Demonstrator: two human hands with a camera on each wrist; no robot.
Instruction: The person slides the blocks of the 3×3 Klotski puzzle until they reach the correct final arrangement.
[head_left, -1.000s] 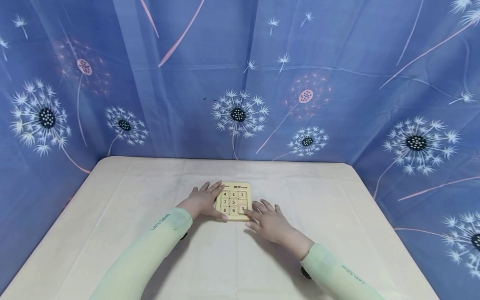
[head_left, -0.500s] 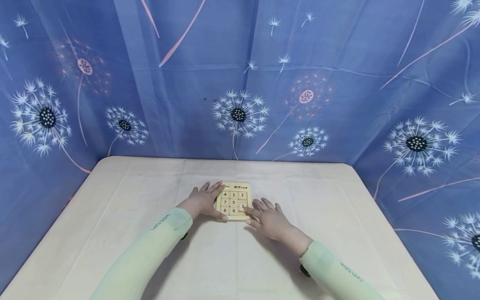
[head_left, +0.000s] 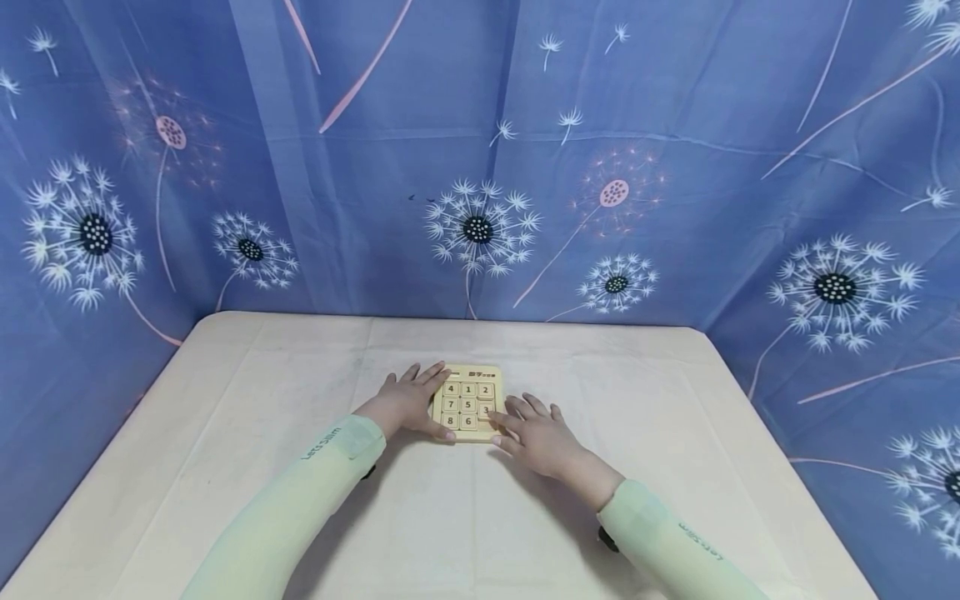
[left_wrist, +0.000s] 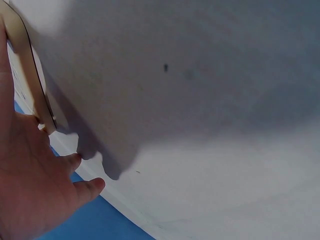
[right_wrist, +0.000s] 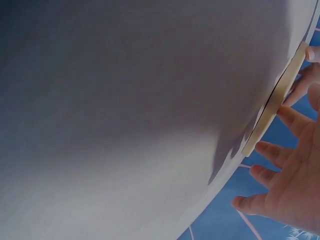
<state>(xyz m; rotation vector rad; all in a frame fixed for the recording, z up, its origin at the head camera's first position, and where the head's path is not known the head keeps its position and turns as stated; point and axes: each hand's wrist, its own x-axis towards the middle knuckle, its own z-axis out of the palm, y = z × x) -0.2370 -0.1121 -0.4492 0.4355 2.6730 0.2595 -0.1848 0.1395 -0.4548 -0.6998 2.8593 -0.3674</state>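
Observation:
A yellow wooden number slide puzzle (head_left: 480, 374) lies flat on the table, its numbered tiles set in a square frame. My left hand (head_left: 406, 403) holds its left side, thumb at the near corner and index finger over the far one. With an extended index fingertip, my right hand (head_left: 545, 443) presses the 3 tile (head_left: 486, 409) in the right column. That tile sits slightly below the row of the 7 and 5, with a gap under it. In the right wrist view, the puzzle's edge (right_wrist: 272, 105) runs beside my spread right fingers (right_wrist: 272, 152).
A cream cloth covers the table (head_left: 255, 500), with its rear edge against a blue dandelion-print curtain (head_left: 360, 208). More curtain hangs along both sides. Pale green sleeves (head_left: 288, 508) cover both forearms.
My right index finger has slid the 3 tile away from me, from the bottom right cell up toward the middle row. The left hand and the puzzle frame stay in place.

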